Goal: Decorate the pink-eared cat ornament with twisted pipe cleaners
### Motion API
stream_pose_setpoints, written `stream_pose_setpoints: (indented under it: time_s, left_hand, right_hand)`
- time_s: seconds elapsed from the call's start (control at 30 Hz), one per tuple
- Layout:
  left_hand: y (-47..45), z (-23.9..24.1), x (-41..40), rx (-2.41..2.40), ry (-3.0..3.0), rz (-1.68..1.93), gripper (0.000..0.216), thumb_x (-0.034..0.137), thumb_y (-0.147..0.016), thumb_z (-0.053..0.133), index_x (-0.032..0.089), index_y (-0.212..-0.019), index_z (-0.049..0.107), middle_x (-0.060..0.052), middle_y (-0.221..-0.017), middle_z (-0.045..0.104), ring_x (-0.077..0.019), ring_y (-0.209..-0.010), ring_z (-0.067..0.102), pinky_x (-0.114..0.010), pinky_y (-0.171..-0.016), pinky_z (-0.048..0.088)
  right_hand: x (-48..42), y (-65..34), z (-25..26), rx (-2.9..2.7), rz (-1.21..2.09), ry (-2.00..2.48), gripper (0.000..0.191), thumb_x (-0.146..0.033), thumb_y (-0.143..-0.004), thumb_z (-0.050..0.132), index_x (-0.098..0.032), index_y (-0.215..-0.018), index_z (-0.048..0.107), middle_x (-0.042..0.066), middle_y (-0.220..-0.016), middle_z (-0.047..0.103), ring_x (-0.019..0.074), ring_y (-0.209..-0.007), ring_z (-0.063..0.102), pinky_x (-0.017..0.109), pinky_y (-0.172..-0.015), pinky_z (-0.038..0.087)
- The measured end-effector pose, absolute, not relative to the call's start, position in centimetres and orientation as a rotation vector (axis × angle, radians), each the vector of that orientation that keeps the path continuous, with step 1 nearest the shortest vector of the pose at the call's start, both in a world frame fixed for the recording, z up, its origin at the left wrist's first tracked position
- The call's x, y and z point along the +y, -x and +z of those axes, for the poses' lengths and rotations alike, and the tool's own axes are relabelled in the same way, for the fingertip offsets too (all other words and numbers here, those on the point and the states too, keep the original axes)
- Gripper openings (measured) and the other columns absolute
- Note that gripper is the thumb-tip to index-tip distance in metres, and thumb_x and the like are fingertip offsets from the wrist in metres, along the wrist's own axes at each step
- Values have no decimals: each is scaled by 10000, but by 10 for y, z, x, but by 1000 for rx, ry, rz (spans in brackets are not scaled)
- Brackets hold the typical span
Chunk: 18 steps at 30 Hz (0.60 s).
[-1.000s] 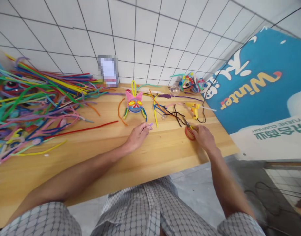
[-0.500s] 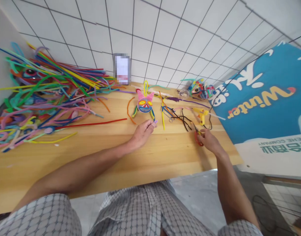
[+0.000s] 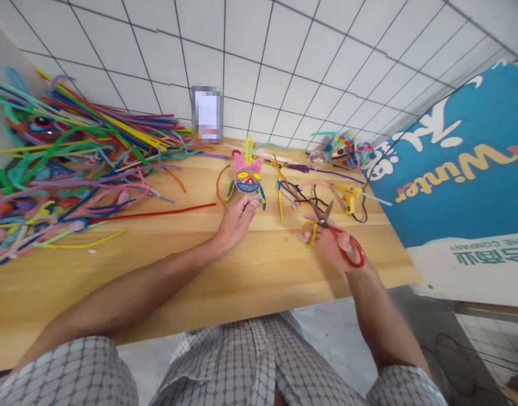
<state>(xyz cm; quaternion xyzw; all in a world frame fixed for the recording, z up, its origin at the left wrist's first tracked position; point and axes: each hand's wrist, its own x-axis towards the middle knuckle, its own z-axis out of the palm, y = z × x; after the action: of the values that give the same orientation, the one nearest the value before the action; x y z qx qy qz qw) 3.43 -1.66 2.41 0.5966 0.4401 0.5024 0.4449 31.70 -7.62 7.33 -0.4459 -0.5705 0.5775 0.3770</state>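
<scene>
My left hand [image 3: 234, 221] is closed, pinching a short purple pipe cleaner [image 3: 257, 198] between thumb and fingers. Just beyond it lies a cat-like ornament [image 3: 247, 179] with pink ears, yellow eyes, a blue lower face, a yellow loop on top and dark limbs. In my right hand [image 3: 331, 246] is a pair of scissors [image 3: 323, 219] with one red and one yellow handle. Their blades are spread and point away from me, over the table. Black pipe cleaners [image 3: 306, 195] lie just beyond the blades.
A large heap of coloured pipe cleaners [image 3: 89, 152] covers the table's left side. Against the tiled wall leans a phone [image 3: 207, 114]. A yellow glue gun [image 3: 350, 198] with its cord lies at the right, a clear ball [image 3: 317, 159] and a dotted fish-like ornament [image 3: 343, 149] behind it.
My right hand has lifted the scissors from beside the glue gun and moved left, and their blades now show spread. My left hand has shifted slightly left and away from me, still pinching the purple piece.
</scene>
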Motion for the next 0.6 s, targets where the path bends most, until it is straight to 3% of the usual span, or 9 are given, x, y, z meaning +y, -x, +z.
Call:
stream_pose_setpoints:
  time_s: [0.2, 0.33, 0.6]
  left_hand:
    - [-33, 23, -17, 1198, -1614, 1257, 255, 390, -1048, 468, 208, -899, 567, 21, -716, 529, -149, -693, 515, -285, -689, 409]
    - [-34, 21, -18, 1235, -1594, 1223, 241, 431, -1050, 479, 213, -1024, 578, 20, -726, 569, -157, -681, 561, -296, -694, 435]
    - [-37, 10, -20, 1272, -1654, 1105, 136, 355, -1038, 499, 222, -1055, 514, 22, -750, 629, -153, -668, 614, -297, -675, 452]
  right_hand:
    - [-56, -250, 41, -1365, 1924, 742, 783, -844, -886, 572, -185, -1305, 620, 77, -922, 691, 198, -767, 655, 391, -767, 567]
    - [-46, -239, 16, -1376, 1939, 654, 740, -827, -921, 538, -189, -1284, 624, 65, -903, 692, 172, -716, 650, 334, -704, 543]
    - [-52, -241, -3, -1362, 2017, 684, 764, -812, -962, 473, -155, -1337, 584, 85, -962, 697, 163, -734, 662, 328, -730, 541]
